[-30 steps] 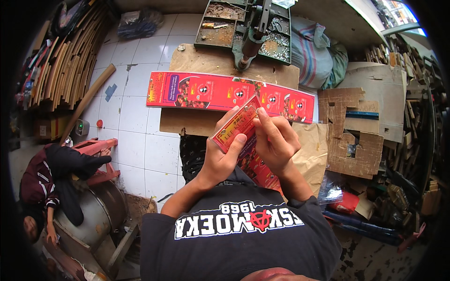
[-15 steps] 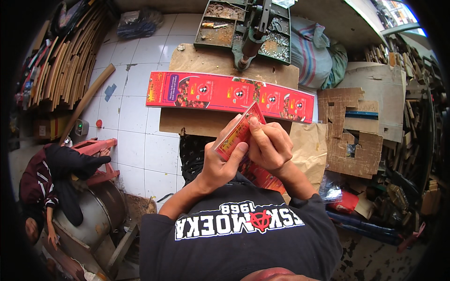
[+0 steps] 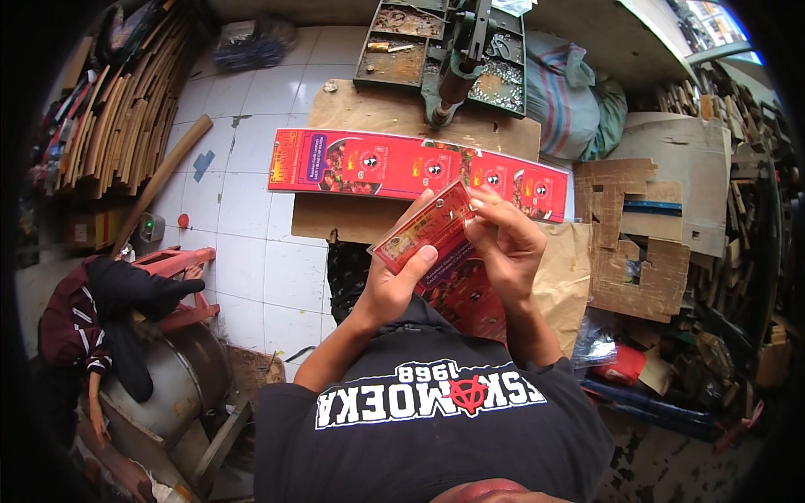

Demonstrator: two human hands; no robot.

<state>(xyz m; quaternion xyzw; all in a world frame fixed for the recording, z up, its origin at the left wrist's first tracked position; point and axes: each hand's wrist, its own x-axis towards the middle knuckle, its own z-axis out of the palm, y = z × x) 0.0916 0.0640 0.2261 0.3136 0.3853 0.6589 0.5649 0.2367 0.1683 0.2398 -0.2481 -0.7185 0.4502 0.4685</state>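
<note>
My left hand (image 3: 392, 287) grips the upper end of a red printed plastic strip (image 3: 465, 293), thumb on the face and fingers behind. The strip hangs down in front of my shirt, its lower part between my forearms. A small metal eyelet (image 3: 439, 203) shows near the top edge. At the strip's upper right corner is my right hand (image 3: 510, 251), its thumb and fingertips drawn together; a tiny bright spot shows there, too small to name. Beyond my hands, a similar red printed strip (image 3: 386, 170) lies flat across a wooden board (image 3: 323, 220).
A hand press (image 3: 453, 88) stands behind the strip, with green trays (image 3: 398, 63) of small metal parts. Brown paper (image 3: 563, 281) and cut cardboard (image 3: 608, 197) lie at right. Another person (image 3: 84, 318) sits at left beside a metal drum (image 3: 168, 386). Stacked cardboard (image 3: 126, 109) leans far left.
My right thumb has come off the strip's face, and the right hand has shifted right to its corner. The strip's top end has turned flatter toward view, showing the eyelet.
</note>
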